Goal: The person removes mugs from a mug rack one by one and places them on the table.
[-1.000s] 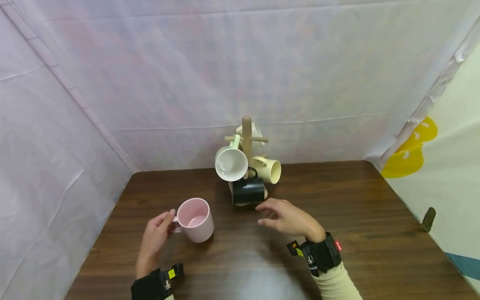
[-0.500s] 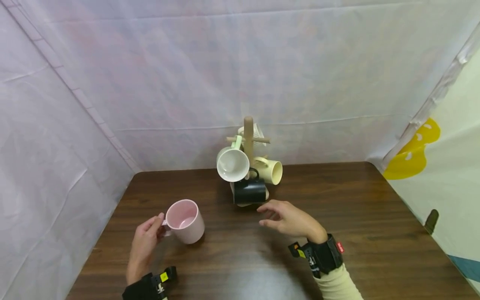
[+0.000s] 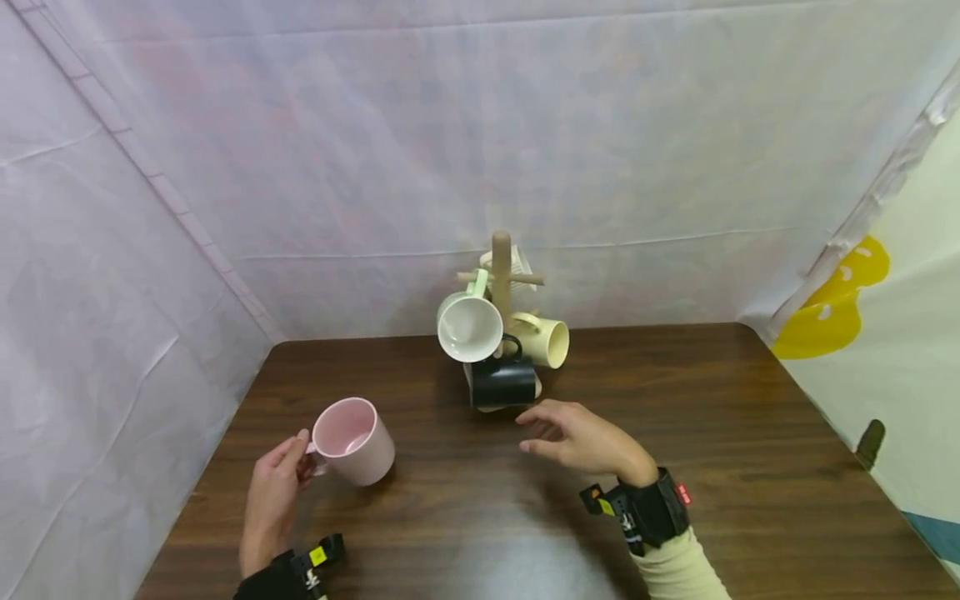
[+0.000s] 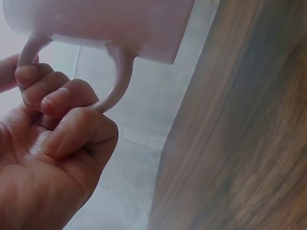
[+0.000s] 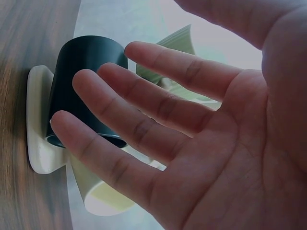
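My left hand (image 3: 272, 492) grips the handle of a pink mug (image 3: 363, 454) at the left of the table. In the left wrist view the fingers curl through the mug's handle (image 4: 125, 72), and the mug looks raised off the wood. Toward the middle, my right hand (image 3: 581, 435) hovers with relaxed, spread fingers and holds nothing. Just beyond its fingertips is a black mug (image 3: 502, 383), hanging low on a wooden mug tree (image 3: 501, 250). Seen from the right wrist, the fingers lie across the view of the black mug (image 5: 86, 62); whether they touch it I cannot tell.
On the tree also hang a white mug with a green handle (image 3: 470, 329), a pale yellow mug (image 3: 543, 340) and a ribbed white cup (image 3: 521, 265) behind the post. The brown table (image 3: 675, 392) meets a white cloth wall (image 3: 360, 275) at the back.
My left hand has carried the pink mug to the left, away from the mug tree. The right hand has barely moved, and the view has shifted slightly.
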The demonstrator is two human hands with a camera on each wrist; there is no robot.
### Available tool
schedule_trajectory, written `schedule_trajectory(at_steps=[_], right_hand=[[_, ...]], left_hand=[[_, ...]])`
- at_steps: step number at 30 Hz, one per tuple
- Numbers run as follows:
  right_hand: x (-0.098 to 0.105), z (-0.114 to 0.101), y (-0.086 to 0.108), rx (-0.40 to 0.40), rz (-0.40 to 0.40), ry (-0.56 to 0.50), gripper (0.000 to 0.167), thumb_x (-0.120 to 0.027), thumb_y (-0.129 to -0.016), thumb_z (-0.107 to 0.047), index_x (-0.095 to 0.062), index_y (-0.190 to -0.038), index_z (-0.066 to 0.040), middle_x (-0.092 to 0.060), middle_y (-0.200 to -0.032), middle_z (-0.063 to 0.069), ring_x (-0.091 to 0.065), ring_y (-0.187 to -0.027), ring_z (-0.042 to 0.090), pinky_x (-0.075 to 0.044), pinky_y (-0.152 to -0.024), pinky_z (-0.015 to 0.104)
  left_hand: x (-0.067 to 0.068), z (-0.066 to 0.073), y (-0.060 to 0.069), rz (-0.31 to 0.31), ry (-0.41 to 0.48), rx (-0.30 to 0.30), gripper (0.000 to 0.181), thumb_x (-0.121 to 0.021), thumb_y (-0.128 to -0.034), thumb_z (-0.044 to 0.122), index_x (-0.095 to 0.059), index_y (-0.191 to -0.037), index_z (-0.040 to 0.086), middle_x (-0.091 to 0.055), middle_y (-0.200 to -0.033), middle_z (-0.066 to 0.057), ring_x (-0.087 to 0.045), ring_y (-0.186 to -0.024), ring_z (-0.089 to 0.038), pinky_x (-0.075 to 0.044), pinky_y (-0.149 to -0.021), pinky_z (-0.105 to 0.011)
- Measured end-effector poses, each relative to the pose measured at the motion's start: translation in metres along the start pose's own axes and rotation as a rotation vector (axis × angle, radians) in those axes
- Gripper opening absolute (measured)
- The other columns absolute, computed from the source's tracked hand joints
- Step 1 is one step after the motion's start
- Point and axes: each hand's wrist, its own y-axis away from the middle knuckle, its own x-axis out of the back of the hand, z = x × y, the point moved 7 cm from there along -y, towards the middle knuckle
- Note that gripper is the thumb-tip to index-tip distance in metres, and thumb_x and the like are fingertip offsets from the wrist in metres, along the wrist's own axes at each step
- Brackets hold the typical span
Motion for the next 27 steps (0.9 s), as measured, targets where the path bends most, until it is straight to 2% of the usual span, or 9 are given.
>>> schedule_trajectory(at_steps=[10, 17, 23, 27], right_hand=[[0.000, 0.002, 0.000, 0.009, 0.003, -0.012, 0.034, -0.066, -0.096, -0.028, -0.064, -0.120, -0.005, -0.069, -0.108, 0.004, -0.069, -0.094, 0.015, -0.056, -0.080, 0.027], [0.000, 0.001, 0.000, 0.002, -0.001, -0.023, 0.034, -0.066, -0.096, -0.027, -0.064, -0.121, -0.003, -0.069, -0.108, 0.006, -0.069, -0.095, 0.017, -0.056, -0.081, 0.029], [-0.001, 0.001, 0.000, -0.002, -0.003, -0.027, 0.035, -0.066, -0.096, -0.027, -0.064, -0.121, -0.003, -0.069, -0.108, 0.006, -0.069, -0.095, 0.016, -0.056, -0.081, 0.029], [-0.002, 0.003, 0.000, -0.010, -0.003, -0.019, 0.035, -0.067, -0.096, -0.028, -0.064, -0.121, -0.004, -0.069, -0.107, 0.005, -0.069, -0.094, 0.015, -0.057, -0.081, 0.032]], left_hand=[[0.011, 0.000, 0.000, 0.035, 0.007, -0.002, 0.048, -0.052, -0.1030, 0.035, -0.050, -0.066, 0.006, -0.045, -0.065, 0.005, -0.045, -0.063, -0.010, -0.040, -0.059, -0.025], [0.016, -0.003, -0.001, 0.052, 0.021, 0.002, 0.046, -0.051, -0.1037, 0.033, -0.050, -0.066, 0.007, -0.043, -0.066, 0.005, -0.043, -0.062, -0.009, -0.037, -0.057, -0.024], [0.022, -0.007, -0.002, 0.072, 0.036, 0.027, 0.043, -0.051, -0.1035, 0.033, -0.054, -0.068, 0.009, -0.044, -0.067, 0.006, -0.046, -0.065, -0.008, -0.043, -0.060, -0.022], [0.028, -0.009, -0.001, 0.108, 0.036, 0.044, 0.043, -0.052, -0.1032, 0.033, -0.054, -0.068, 0.009, -0.045, -0.067, 0.006, -0.048, -0.066, -0.008, -0.045, -0.061, -0.022]])
